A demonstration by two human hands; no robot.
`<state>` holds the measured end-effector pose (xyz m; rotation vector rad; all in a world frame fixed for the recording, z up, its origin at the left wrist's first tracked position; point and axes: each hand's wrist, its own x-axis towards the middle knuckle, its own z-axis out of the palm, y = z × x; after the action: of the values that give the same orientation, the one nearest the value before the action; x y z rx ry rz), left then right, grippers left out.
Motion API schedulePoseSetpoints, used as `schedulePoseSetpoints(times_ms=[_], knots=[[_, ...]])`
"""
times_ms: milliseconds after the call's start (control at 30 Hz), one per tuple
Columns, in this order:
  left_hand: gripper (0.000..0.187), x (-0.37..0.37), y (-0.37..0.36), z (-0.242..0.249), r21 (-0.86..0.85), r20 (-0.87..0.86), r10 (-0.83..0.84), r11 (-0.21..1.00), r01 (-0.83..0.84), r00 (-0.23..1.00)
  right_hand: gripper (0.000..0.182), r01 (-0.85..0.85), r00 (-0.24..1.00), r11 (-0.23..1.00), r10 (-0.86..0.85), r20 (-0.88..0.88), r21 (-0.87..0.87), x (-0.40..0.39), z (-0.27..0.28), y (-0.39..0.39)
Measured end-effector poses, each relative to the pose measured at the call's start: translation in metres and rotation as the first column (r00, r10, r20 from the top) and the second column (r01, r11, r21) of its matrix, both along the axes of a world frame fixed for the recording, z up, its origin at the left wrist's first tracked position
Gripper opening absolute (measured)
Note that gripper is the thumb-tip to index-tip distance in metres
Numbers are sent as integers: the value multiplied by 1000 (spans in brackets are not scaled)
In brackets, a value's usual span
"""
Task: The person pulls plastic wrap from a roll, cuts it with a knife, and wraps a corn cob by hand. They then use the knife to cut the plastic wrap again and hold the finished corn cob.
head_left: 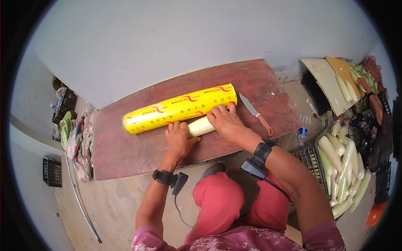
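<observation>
A large yellow roll of plastic wrap (180,108) with red and green print lies slantwise across the dark red wooden table (121,152). Close along its near side is a pale, thick vegetable stem (201,127). My left hand (178,139) is closed over the stem's left end, its fingertips near the roll. Over the right end, my right hand (228,124) curls its fingers, which reach the roll's lower edge. Parts of the stem are hidden under both hands. To the right of the roll rests a knife (254,113) with a pinkish handle and its blade pointing away.
At right, a black crate (307,157) holds several pale stems (343,163), near a plastic bottle (302,134). Another person's hand (363,85) is by boards (324,81) with stems. Left are bundled cloth (81,140), a metal pole (79,201) and a small crate (52,172).
</observation>
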<state>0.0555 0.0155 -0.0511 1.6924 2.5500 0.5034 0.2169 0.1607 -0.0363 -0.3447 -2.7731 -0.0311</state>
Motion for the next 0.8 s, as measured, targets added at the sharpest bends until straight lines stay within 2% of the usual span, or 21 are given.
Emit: schedulePoseSetpoints(times_ms=[133,167,267,367,467,633,800], knots=[[53,-5,-25,7,-3,-136,71,997,-72,988,31,3,1000,1000,-3,-3,9,0,-2,0],[51,-4,-32,11,-99,-174,92,989,-111,980,31,-1,1000,1000,1,-15,6,1,-3,0],[57,11,-35,33,-93,-262,118,985,-147,958,31,-7,999,1000,6,-32,-2,2,-2,0],[62,30,-14,40,182,-123,-72,979,94,990,28,7,999,1000,-7,-39,-1,0,-2,-1],[69,37,10,12,262,24,-177,951,164,984,22,13,998,1000,-13,-59,14,0,-5,-2],[74,36,19,-5,297,31,-118,949,103,993,29,-23,994,1000,22,-105,-11,9,-11,5],[72,33,25,-5,373,-41,-110,920,117,993,39,79,990,982,-97,-103,-171,17,-15,10]])
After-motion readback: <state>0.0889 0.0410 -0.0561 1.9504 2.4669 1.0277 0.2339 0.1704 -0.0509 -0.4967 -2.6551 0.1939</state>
